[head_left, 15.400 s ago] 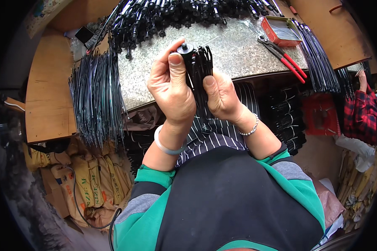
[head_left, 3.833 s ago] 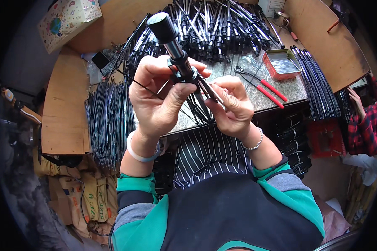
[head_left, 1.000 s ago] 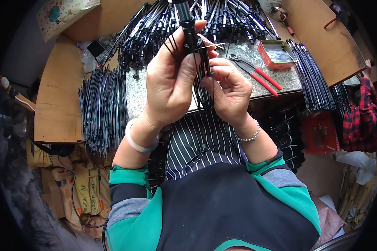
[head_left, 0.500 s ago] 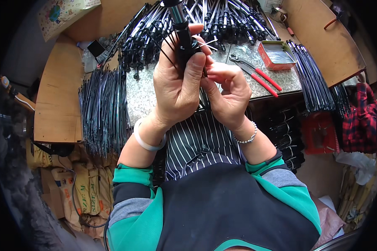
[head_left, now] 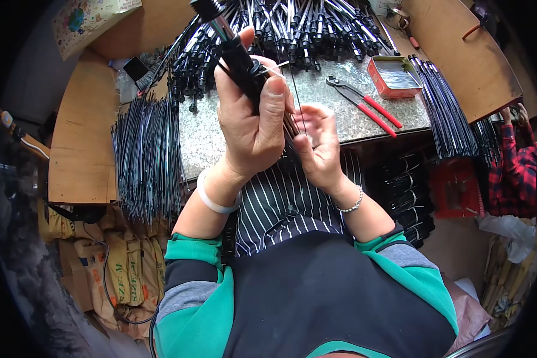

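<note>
My left hand [head_left: 250,113] is closed round a black umbrella frame [head_left: 238,62], which is tilted, its thick end pointing up and left. A short white strip [head_left: 274,70] sticks out by the left thumb. From the frame a thin black rib [head_left: 298,98] runs down to the thumb of my right hand [head_left: 321,146]. That hand's fingers are loosely curved and apart, a little smeared by motion. More dark ribs pass below the left hand toward my striped apron [head_left: 292,203], their lower ends hidden.
Red-handled pliers [head_left: 367,107] lie on the speckled tabletop [head_left: 203,140], near a red tin [head_left: 394,86] of thin pieces. Many umbrella shafts [head_left: 274,30] are heaped behind. Bundled ribs hang over the edge at left [head_left: 149,155] and right [head_left: 444,113]. A person's checked sleeve [head_left: 510,161] shows at right.
The umbrella frame's upper end has tilted further left. My right hand has come away from the frame and moved slightly down, its fingers spreading. A thin rib now stands apart from the frame.
</note>
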`<state>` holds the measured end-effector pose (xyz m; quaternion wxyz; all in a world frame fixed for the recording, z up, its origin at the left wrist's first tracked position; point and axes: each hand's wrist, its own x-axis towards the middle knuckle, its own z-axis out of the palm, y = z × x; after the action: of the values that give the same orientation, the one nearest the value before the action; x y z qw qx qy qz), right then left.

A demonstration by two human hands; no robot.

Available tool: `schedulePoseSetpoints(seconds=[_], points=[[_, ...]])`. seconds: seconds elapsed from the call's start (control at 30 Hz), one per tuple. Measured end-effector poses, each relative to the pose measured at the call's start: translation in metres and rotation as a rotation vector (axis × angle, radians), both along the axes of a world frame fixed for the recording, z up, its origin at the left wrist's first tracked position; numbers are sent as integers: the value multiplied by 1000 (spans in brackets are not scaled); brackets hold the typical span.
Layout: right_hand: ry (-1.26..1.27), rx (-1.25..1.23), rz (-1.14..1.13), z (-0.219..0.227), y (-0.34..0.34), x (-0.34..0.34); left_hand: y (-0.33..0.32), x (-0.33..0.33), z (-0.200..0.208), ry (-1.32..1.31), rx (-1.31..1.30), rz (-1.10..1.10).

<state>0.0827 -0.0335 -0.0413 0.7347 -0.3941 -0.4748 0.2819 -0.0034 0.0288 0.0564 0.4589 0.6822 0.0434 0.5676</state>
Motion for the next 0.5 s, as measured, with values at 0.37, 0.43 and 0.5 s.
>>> schedulePoseSetpoints(seconds=[0.37, 0.43, 0.5], points=[[3, -58, 65, -41, -29, -22, -15, -10, -20, 11, -117, -86], [58, -34, 31, -45, -31, -26, -18, -11, -22, 9, -127, -86], [46, -30, 32, -47, -32, -26, -20, -12, -23, 16, -147, -94]])
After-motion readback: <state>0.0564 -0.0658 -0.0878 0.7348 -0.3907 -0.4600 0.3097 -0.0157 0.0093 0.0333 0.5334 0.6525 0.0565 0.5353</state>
